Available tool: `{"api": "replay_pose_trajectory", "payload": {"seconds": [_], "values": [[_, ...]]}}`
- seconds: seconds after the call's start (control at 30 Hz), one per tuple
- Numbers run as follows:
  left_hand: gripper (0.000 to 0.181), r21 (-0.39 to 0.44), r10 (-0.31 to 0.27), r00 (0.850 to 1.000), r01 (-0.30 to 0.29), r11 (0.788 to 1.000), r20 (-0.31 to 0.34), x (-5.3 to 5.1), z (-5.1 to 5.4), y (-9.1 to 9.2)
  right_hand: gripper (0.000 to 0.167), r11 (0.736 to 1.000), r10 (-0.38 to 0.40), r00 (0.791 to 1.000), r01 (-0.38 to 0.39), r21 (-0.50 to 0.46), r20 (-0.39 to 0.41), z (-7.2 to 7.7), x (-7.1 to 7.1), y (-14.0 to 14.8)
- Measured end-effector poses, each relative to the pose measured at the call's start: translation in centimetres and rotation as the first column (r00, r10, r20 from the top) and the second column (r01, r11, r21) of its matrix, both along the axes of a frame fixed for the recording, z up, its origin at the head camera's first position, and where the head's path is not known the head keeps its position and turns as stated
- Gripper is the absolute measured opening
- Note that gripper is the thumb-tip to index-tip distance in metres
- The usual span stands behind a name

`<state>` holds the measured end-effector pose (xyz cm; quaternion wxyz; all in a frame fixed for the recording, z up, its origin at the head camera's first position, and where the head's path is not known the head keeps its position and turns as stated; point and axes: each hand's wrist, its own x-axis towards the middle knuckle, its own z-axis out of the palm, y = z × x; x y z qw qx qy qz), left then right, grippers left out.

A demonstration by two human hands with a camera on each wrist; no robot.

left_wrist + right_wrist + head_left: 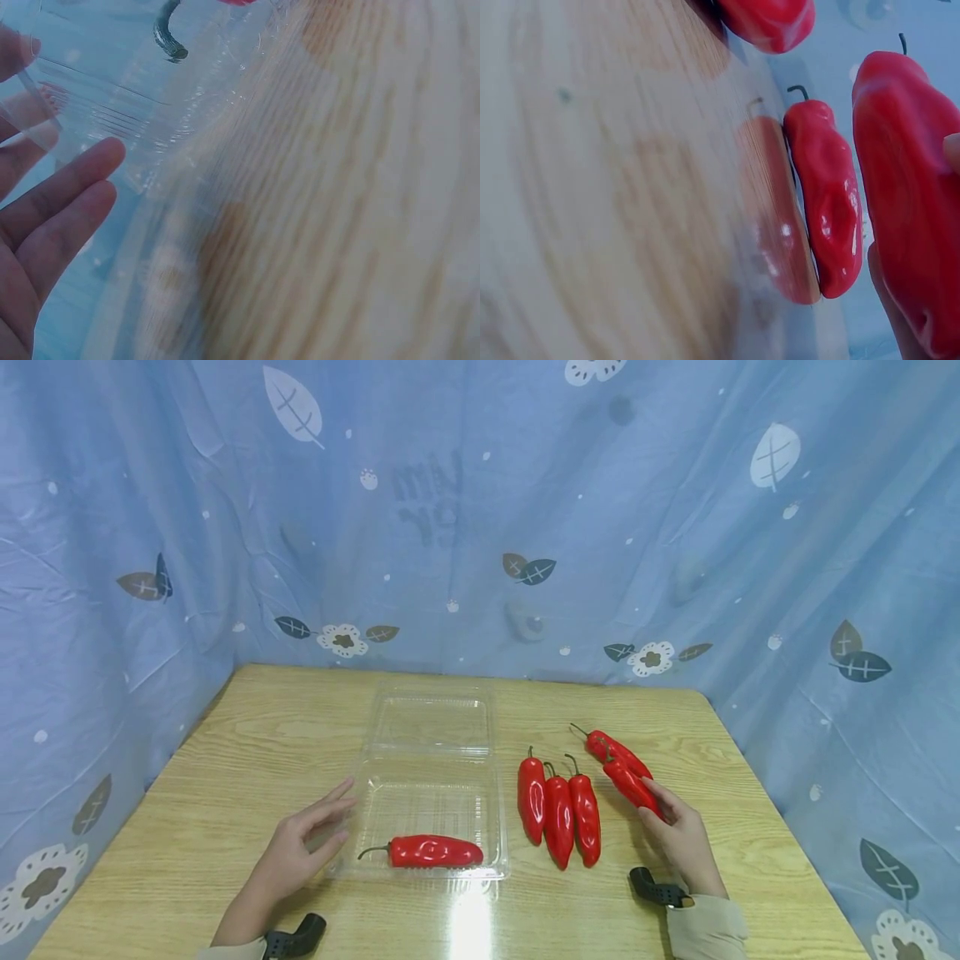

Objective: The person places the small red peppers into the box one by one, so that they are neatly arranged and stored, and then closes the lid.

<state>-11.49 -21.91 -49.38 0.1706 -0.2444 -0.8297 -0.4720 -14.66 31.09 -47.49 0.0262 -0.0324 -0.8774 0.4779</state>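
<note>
My right hand [681, 842] pinches a red pepper [632, 787] by its lower end, its stem pointing away to the left. In the right wrist view this held pepper [907, 187] hangs above the table, thumb and fingers at its sides. Just behind it another red pepper [617, 750] lies on the table. My left hand [300, 843] is beside the left edge of a clear plastic clamshell box [420, 797], fingers spread and holding nothing. One red pepper [435, 852] lies crosswise at the near side of the box, its green stem [166, 34] toward my left hand.
Several red peppers lie side by side right of the box, among them a middle pepper [558, 818]. The clamshell's lid [433, 722] lies folded back toward the far edge. Blue patterned curtains [465, 527] enclose the wooden table [247, 735] at the back and sides.
</note>
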Motion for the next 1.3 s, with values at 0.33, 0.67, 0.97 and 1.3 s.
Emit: {"api": "replay_pose_trajectory", "payload": {"seconds": [0.33,0.67,0.97,1.3], "values": [[0.040,-0.008,0.004,1.000,-0.004,1.000,0.015,0.0,0.0,0.0,0.053,1.000,0.014,1.000,-0.014,0.001,-0.026,-0.1,0.0,-0.4],[0.040,-0.014,0.010,1.000,-0.009,1.000,0.016,0.1,0.0,0.0,0.050,0.999,0.046,0.996,-0.047,-0.009,-0.072,0.5,0.2,-1.6],[0.040,-0.017,0.009,1.000,-0.009,1.000,0.020,0.1,0.0,-0.1,0.050,0.995,0.087,0.991,-0.092,-0.044,-0.100,0.7,0.3,-2.4],[0.040,-0.008,0.015,1.000,-0.015,1.000,0.026,0.1,0.0,0.0,0.047,0.982,0.151,0.974,-0.167,-0.088,-0.168,0.8,0.3,-3.5]]}}
